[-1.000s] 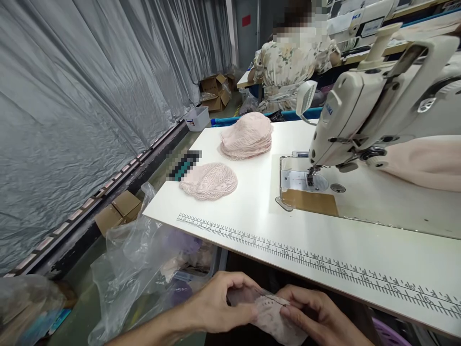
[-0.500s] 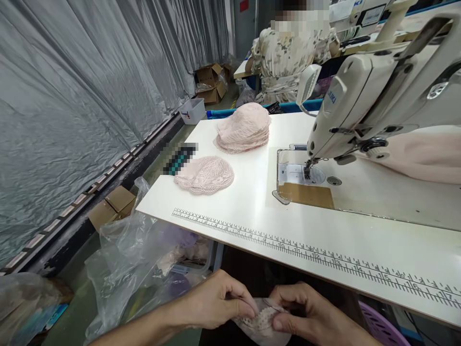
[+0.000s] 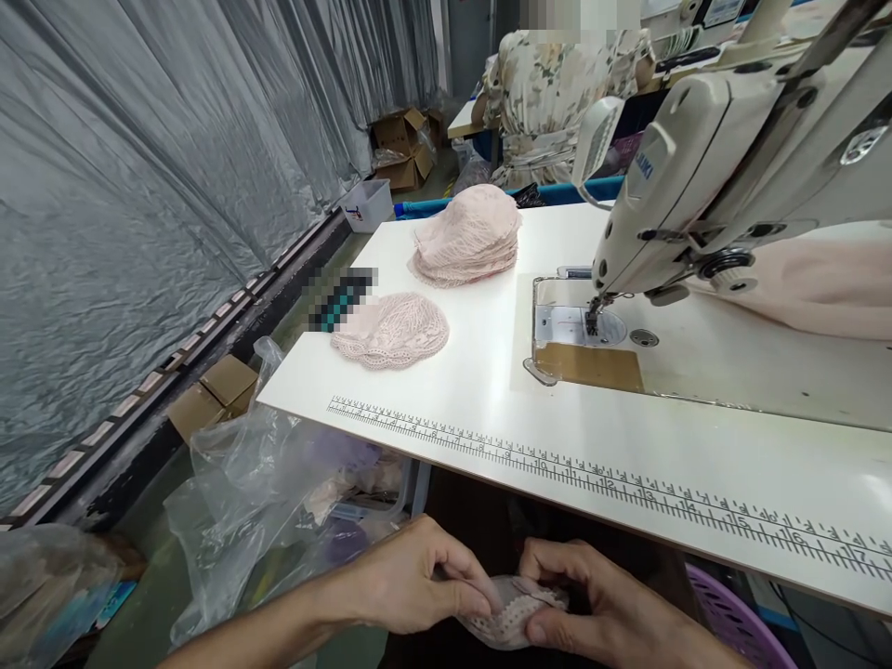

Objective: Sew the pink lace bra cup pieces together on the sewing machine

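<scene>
Head view, only one: lace-edged piece [image 3: 502, 621] is in hand, held in front of the table [image 3: 480, 362] edge, off the sewing machine [image 3: 669, 177]. Left hand [image 3: 411, 578] pinches its near-left side, thumb against fingertips; right hand [image 3: 592, 595] has the thumb pressed on its face, fingers curled behind, so also a pinch. Status, my read: this piece is mid-handling, not set down, not at the presser foot [image 3: 594, 321]. Two lots on the table, well apart from the hands: taller pale-pink stack [image 3: 468, 237] toward the back, flatter lace pile [image 3: 391, 331] nearer the left corner. Both have similar scalloped or lace texture, so can't tell which lot is done and which is waiting; no count possible either. Pink cloth [image 3: 815, 283] lies behind the machine head, role unclear. Seam on the held piece: too small and covered by fingers to judge.
</scene>
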### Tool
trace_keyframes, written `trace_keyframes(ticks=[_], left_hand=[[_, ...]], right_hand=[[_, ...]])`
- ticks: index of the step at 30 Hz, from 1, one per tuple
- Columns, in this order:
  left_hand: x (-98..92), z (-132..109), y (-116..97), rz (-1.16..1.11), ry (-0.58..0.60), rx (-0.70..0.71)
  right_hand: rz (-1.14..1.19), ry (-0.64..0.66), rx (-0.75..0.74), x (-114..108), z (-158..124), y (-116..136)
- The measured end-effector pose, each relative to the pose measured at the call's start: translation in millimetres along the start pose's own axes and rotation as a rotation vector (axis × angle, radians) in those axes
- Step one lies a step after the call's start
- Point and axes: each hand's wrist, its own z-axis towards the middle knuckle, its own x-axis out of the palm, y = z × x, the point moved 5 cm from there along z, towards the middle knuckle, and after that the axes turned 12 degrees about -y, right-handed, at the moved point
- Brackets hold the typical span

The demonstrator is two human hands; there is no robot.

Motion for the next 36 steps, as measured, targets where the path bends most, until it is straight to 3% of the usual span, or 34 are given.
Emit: trace_keyframes(ticks=[29,36], left_hand=[[-1.1,2.6,2.0,0.071,-0.001,-0.064],[-0.3,2.7,-3.6,0.013,0.034,-0.016]], right_hand=[[0.093,0.024,0.013,3.7,1.5,2.4],[0.091,0.040,0.021,4.7,2.0,-0.1]])
